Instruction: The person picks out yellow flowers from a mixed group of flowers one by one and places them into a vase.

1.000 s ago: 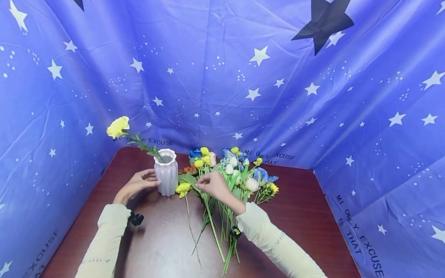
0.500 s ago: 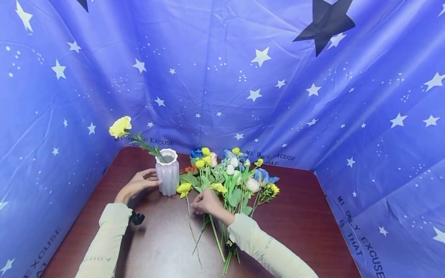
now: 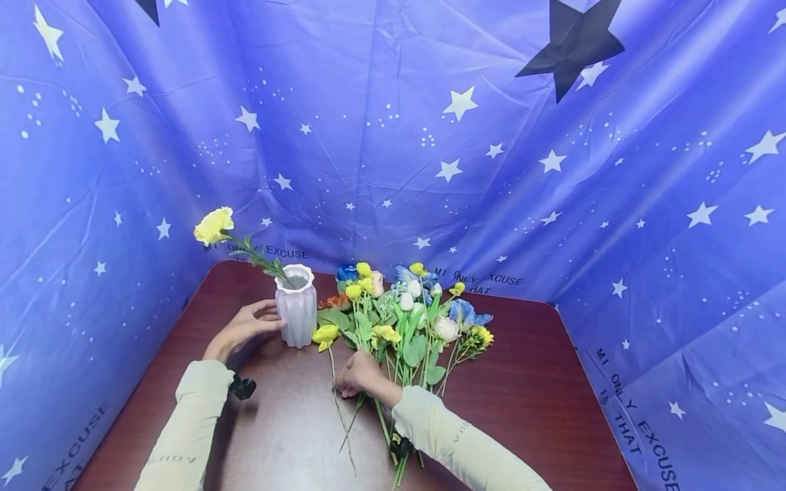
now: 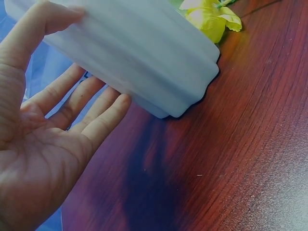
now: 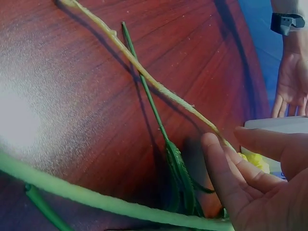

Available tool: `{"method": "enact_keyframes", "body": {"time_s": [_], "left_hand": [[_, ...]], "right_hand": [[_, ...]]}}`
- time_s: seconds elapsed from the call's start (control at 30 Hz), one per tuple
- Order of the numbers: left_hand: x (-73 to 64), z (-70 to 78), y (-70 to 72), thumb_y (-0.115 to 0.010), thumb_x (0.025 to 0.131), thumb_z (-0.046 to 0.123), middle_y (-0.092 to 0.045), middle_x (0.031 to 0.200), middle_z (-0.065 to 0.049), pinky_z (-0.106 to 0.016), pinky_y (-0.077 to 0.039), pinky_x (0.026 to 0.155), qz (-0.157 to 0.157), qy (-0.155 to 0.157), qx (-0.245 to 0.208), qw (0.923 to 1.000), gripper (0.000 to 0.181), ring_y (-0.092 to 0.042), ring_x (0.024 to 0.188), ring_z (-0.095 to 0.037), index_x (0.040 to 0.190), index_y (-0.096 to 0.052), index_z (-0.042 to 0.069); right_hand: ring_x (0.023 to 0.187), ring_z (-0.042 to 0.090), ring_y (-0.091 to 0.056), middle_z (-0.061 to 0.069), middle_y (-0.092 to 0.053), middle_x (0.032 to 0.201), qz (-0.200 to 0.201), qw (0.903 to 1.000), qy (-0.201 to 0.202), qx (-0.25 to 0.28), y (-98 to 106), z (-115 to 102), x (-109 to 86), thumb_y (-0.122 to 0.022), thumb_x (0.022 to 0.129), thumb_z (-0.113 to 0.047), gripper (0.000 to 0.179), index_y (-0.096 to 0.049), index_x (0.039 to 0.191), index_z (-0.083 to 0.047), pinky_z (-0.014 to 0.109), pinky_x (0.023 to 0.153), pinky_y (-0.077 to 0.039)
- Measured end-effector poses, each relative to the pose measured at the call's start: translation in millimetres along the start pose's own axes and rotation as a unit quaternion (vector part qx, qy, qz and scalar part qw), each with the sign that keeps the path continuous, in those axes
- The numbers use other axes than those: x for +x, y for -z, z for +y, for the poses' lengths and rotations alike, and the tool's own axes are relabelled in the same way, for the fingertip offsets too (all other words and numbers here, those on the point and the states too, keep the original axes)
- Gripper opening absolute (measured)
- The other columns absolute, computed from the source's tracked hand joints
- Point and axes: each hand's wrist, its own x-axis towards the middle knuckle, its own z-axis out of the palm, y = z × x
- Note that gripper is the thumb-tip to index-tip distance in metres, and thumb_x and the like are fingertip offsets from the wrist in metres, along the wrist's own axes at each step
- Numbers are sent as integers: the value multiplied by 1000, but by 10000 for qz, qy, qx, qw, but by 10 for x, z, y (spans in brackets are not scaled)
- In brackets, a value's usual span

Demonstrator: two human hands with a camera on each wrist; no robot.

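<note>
A pale ribbed vase (image 3: 297, 314) stands upright at the table's left, with one yellow carnation (image 3: 213, 226) leaning out to the left. My left hand (image 3: 248, 329) holds the vase's side, thumb on one face and fingertips against the other in the left wrist view. My right hand (image 3: 362, 375) is low beside a yellow flower (image 3: 325, 335). In the right wrist view the flower's thin stem (image 5: 178, 100) runs between my thumb and forefinger, which stand apart. Whether a finger touches the stem is hard to tell.
Right of the vase lies a heap of artificial flowers: white tulips (image 3: 406, 301), blue blooms (image 3: 464, 312), a cream rose (image 3: 445, 328) and others, their stems towards the table's front. Starry blue cloth (image 3: 368, 170) hangs round the dark red table (image 3: 516, 389).
My right hand has come down from the flower heads towards the front, to the yellow flower's thin stem. My left hand and the vase have stayed in place.
</note>
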Motion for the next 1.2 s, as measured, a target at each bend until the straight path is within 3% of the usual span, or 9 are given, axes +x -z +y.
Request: {"method": "enact_keyframes", "body": {"time_s": [0.27, 0.43, 0.63, 0.97, 1.2], "left_hand": [[-3, -33, -13, -75, 92, 12, -46, 146, -37, -27, -58, 96, 92, 83, 1, 9999, 74, -54, 133, -41, 149, -35, -12], [-6, -31, -16, -75, 91, 10, -46, 146, -38, -24, -57, 93, 144, 62, -109, 9998, 74, -61, 126, -27, 149, -36, -13], [-15, -10, -24, -75, 91, 9, -46, 146, -38, -22, -57, 92, 165, 84, -229, 9996, 73, -62, 120, -17, 149, -36, -13], [-19, -20, -38, -76, 91, 11, -46, 148, -37, -40, -53, 106, 198, 166, -336, 9991, 74, -62, 121, -15, 149, -36, -12], [-29, -68, -30, -77, 91, 13, -60, 137, -26, -27, -57, 97, 377, 250, -423, 9981, 70, -66, 104, 0, 147, -41, -11]], "right_hand": [[55, 31, -73, 16, -71, 60, -19, 9998, -183, 67, -99, 49, 18, -77, 76, 8, 9, -77, 68, 4, 31, 49, -60], [53, 29, -72, 16, -70, 58, 39, 9996, -152, -253, -135, 45, 23, -78, 76, 9, 14, -75, 64, 2, 28, 47, -59], [55, 33, -73, 22, -70, 60, -33, 9996, -236, -143, -149, 27, -11, -78, 77, 9, 18, -70, 62, 2, 31, 48, -60], [56, 33, -73, 19, -70, 60, -62, 9990, -220, -375, -180, 11, -24, -80, 77, 8, 22, -67, 60, 1, 29, 49, -60], [55, 33, -72, 18, -68, 56, -103, 9993, -246, -274, -184, 16, -32, -78, 77, 10, 20, -68, 61, 3, 31, 49, -60]]}}
